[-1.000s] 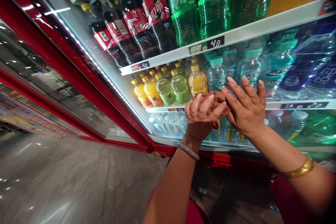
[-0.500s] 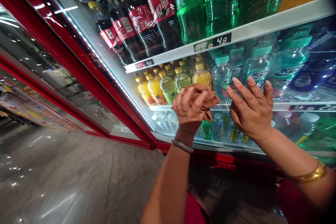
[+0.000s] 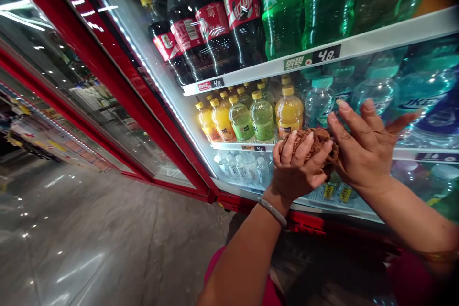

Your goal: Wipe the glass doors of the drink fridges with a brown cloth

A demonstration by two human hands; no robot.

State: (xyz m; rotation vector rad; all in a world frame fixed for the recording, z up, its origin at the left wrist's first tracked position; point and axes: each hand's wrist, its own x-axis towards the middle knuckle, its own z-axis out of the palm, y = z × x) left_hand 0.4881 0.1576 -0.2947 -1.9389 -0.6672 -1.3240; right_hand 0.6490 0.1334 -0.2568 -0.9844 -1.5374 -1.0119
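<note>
A fridge shelf carries cola bottles at left, green bottles right of them; the lower shelf, juice bottles left, water bottles right.

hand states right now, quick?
Left hand: closed around a crumpled brown cloth.
Right hand: open, fingers spread, no grip visible; whether it touches the cloth can't be told.

Brown cloth, wrinkled, crumpled into a wad, gripped in the left hand
</note>
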